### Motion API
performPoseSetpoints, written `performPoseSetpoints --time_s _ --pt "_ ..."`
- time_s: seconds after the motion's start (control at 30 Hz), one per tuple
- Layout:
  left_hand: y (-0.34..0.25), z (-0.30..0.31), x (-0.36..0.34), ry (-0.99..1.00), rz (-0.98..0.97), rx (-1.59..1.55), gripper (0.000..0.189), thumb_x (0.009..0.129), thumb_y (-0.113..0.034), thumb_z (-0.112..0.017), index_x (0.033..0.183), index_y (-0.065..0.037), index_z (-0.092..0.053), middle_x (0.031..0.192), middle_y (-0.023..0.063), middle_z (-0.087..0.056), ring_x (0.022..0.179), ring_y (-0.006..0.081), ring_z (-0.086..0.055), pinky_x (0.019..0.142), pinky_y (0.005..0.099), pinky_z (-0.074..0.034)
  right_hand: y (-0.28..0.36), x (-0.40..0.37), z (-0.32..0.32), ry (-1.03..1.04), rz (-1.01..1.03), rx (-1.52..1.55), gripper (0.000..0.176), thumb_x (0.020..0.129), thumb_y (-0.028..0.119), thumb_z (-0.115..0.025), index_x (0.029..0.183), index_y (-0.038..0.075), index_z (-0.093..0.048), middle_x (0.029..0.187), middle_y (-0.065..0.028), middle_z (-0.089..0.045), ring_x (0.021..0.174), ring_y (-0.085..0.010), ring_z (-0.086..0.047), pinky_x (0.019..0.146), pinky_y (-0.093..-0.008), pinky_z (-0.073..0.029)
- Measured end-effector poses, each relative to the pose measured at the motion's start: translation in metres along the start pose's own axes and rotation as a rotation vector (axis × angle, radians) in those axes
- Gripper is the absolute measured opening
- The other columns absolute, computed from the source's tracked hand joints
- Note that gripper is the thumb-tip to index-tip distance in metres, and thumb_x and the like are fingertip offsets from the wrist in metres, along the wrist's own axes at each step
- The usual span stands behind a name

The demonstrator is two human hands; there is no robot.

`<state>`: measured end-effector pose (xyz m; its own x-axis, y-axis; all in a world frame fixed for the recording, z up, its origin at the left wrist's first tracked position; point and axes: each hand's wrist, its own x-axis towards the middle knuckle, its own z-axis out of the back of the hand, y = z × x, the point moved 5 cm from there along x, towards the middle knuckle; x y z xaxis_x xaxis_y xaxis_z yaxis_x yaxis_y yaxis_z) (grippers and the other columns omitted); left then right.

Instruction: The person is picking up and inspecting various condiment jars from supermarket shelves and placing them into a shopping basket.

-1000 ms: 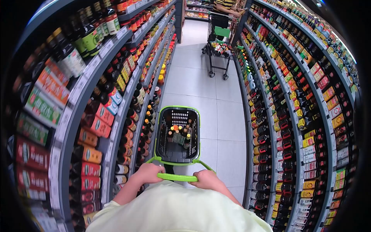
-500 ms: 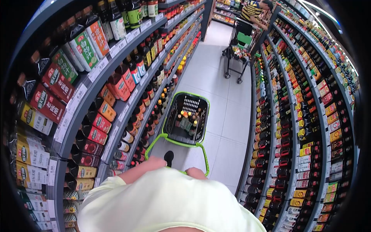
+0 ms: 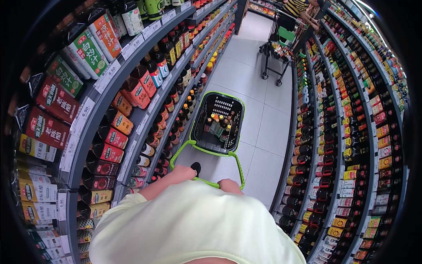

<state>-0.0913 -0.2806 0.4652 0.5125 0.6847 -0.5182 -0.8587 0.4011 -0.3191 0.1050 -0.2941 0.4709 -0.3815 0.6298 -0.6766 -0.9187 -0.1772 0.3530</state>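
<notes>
A black shopping basket (image 3: 216,148) with a bright green rim stands in the aisle in front of me. Several bottles (image 3: 216,127) with yellow, red and dark caps are grouped inside it. Its green handle (image 3: 239,169) extends back toward my body. My left hand (image 3: 186,173) is closed on the left part of the handle's crossbar, and my right hand (image 3: 229,186) grips its right end. My pale yellow shirt sits just behind both hands, and some of the fingers are hidden. One dark shoe (image 3: 196,167) shows beside the left hand.
Shelves (image 3: 94,94) of boxed and bottled sauces line my left side closely. More bottle shelves (image 3: 325,154) curve along the right. Farther up the aisle, a dark shopping cart (image 3: 274,53) with goods stands beside a person in a striped shirt (image 3: 295,8).
The basket sits slightly higher and farther right in view, and both hands have shifted right with the handle. The cart and person also appear farther right. Both hands keep their grip.
</notes>
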Motion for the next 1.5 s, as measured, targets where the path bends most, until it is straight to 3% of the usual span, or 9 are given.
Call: performPoseSetpoints --time_s 0.57,0.93,1.13,1.5 --pt "-0.003 0.038 0.022 0.095 -0.036 -0.069 0.026 0.078 -0.021 -0.056 0.1 -0.011 -0.067 0.093 0.0156 -0.067 0.089 0.032 -0.066 0.073 0.0441 -0.052 -0.021 0.017 0.022 0.011 -0.033 -0.028 0.024 0.081 0.027 -0.055 0.096 0.015 -0.069 0.095 -0.0133 -0.067 0.092 -0.032 -0.064 0.077 -0.0434 -0.052" --pt "0.021 0.058 0.043 -0.013 -0.083 -0.082 0.022 0.081 -0.017 -0.053 0.098 -0.011 -0.065 0.09 0.0153 -0.067 0.085 0.0333 -0.066 0.069 0.0451 -0.051 -0.014 0.034 0.06 0.027 -0.067 -0.012 0.024 0.081 0.028 -0.056 0.096 0.016 -0.07 0.095 -0.0144 -0.067 0.092 -0.0331 -0.064 0.077 -0.0437 -0.051" --pt "0.04 0.069 0.047 0.034 -0.031 0.021 0.021 0.084 -0.016 -0.051 0.1 -0.011 -0.062 0.085 0.0147 -0.068 0.082 0.033 -0.067 0.065 0.0442 -0.051 0.001 0.052 0.079 0.016 -0.047 -0.005 0.025 0.08 0.028 -0.057 0.094 0.013 -0.07 0.094 -0.0148 -0.067 0.091 -0.0336 -0.064 0.077 -0.0436 -0.051" --pt "0.091 0.066 0.055 -0.083 0.005 0.038 0.025 0.089 -0.017 -0.046 0.105 -0.011 -0.063 0.082 0.0132 -0.068 0.077 0.0308 -0.068 0.059 0.044 -0.051 0.029 0.088 0.091 0.119 -0.13 0.139 0.03 0.08 0.024 -0.057 0.102 0.007 -0.069 0.104 -0.0193 -0.065 0.1 -0.0352 -0.062 0.086 -0.0418 -0.05"
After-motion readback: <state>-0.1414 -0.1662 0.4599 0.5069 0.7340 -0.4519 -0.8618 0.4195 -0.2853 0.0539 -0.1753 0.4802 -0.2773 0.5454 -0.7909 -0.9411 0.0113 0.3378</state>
